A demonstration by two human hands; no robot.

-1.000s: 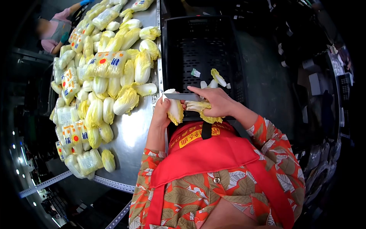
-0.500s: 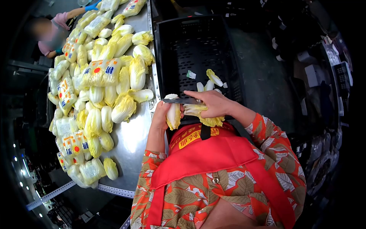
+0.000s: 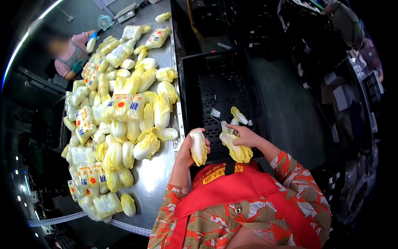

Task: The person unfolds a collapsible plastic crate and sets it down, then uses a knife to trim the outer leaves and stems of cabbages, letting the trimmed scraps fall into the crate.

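A small napa cabbage (image 3: 198, 148) with a white base is in my left hand (image 3: 186, 150), fingers wrapped round it, over the near end of a black crate (image 3: 185, 103). My right hand (image 3: 247, 138) is closed on a knife (image 3: 215, 120), whose blade points up and left, away from the cabbage. Under and beside that hand are loose yellow leaves (image 3: 241, 154); whether the fingers also grip them is unclear. Trimmed leaf pieces (image 3: 239, 115) and a small green-and-white scrap (image 3: 215, 113) lie in the crate.
On the left, a metal table (image 3: 154, 182) bears a pile of loose cabbages (image 3: 162, 111) and bagged ones (image 3: 124, 107). Behind it a gloved co-worker (image 3: 71, 56) holds a cabbage. More black crates (image 3: 207, 16) stand ahead, and another person (image 3: 369, 54) is at far right.
The knife has come away from the cabbage, and my hands are farther apart. The view has tilted up, showing more of the table's far end. The co-worker now holds a cabbage.
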